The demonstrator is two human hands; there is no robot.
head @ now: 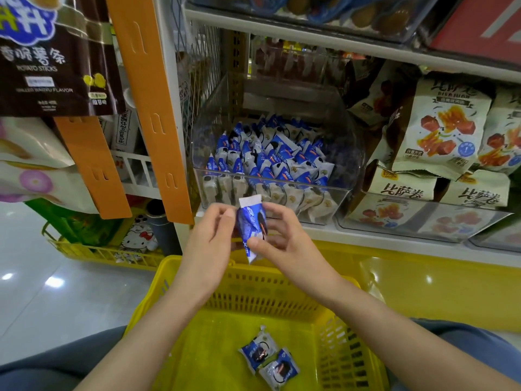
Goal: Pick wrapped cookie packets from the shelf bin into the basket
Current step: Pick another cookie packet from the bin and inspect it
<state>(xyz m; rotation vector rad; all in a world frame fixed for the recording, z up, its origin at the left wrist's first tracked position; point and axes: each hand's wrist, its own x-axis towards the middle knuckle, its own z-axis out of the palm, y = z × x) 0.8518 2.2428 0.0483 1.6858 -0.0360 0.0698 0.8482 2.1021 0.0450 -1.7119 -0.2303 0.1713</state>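
Note:
A clear plastic shelf bin (342, 193) holds several blue-and-white wrapped cookie packets (270, 156). In front of it, above the yellow basket (169, 280), both hands hold one upright blue-and-white packet (251, 224). My left hand (210, 246) pinches its left side and my right hand (282, 238) grips its right side, thumb on the front. Two more packets (269, 359) lie on the basket floor.
Beige snack bags (439, 131) fill a clear bin to the right. An orange hanging strip (149, 108) and dark potato-stick bags (56, 55) hang at left. A second yellow basket (107, 253) stands on the glossy floor at left.

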